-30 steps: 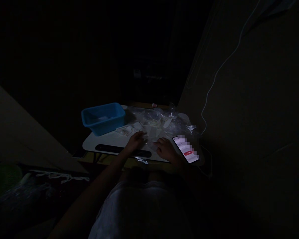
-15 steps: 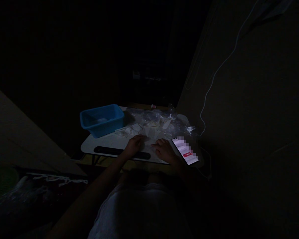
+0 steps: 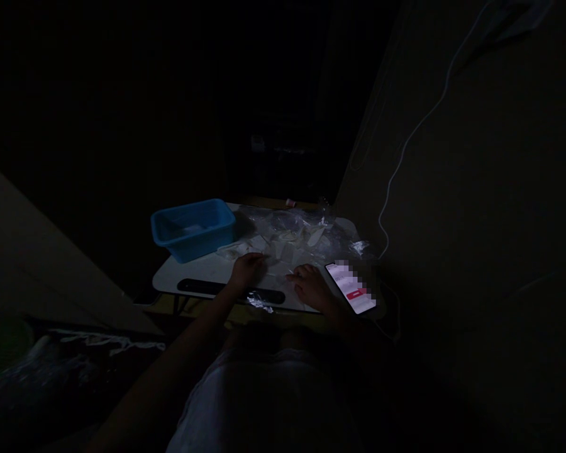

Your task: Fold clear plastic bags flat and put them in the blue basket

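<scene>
At a small white table [image 3: 207, 274], a person's two bare hands are working well apart from each other, close to the table's near edge. The left hand [image 3: 246, 270] is reaching toward the middle of the table, with its fingers drawn together at the edge of some pale flat pieces [image 3: 285, 253]. The room is so dim that I can't be sure whether those fingers are pinching anything. The right hand [image 3: 312, 287] is resting further right, with its fingers loosely spread and pointing left toward the same pieces, and it isn't gripping anything that I can see.

The pale pieces are lying in a loose scatter across the table's middle, mixed in with a heap of clear plastic wrap [image 3: 297, 221] that is spreading toward the far edge. Some crumpled white paper [image 3: 236, 250] is lying just left of them, beside a blue plastic tub [image 3: 193, 231] that is sitting at the table's left end. A phone [image 3: 350, 287] is lying near the right edge, just beside the right hand, with its screen glowing. A black strip [image 3: 230, 292] is running along the near edge, and a white cable [image 3: 408, 151] is hanging down the wall on the right.
</scene>
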`<state>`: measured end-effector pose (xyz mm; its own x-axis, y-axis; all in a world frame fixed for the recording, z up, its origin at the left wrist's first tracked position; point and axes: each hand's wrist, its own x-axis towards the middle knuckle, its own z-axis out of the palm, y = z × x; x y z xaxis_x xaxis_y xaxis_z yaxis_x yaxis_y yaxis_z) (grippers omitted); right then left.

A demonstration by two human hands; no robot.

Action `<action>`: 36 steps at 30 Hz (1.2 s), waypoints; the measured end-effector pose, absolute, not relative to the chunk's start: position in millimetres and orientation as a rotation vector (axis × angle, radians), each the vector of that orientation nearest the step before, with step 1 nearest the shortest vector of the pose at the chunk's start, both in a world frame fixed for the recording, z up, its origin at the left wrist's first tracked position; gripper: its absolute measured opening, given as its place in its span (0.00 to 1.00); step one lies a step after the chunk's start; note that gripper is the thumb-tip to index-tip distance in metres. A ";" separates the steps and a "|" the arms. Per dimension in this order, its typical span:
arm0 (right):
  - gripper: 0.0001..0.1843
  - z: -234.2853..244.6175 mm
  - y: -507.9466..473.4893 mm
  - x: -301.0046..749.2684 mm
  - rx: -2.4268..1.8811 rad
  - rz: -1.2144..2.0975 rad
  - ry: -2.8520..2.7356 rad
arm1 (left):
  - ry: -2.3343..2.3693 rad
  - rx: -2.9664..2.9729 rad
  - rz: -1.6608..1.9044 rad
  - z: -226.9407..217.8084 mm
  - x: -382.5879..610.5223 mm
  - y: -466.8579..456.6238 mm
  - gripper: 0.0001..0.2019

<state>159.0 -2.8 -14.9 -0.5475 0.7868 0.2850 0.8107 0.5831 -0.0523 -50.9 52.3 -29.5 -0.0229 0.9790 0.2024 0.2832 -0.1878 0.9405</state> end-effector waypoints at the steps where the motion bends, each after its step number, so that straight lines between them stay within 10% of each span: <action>1: 0.19 -14.8 -2.9 159.1 -1.311 -0.126 -2.542 | 1.370 1.568 1.233 -30.4 -50.8 52.8 0.09; 36: 0.20 -16.5 -2.0 159.1 -1.305 -0.127 -2.538 | 1.066 2.763 0.779 -23.8 -45.3 22.3 0.11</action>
<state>159.1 -2.0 -16.5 -0.5509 0.7827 0.2897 0.8077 0.5874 -0.0511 -45.3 22.3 -23.8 0.6286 0.6474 0.4309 0.6070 -0.7548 0.2484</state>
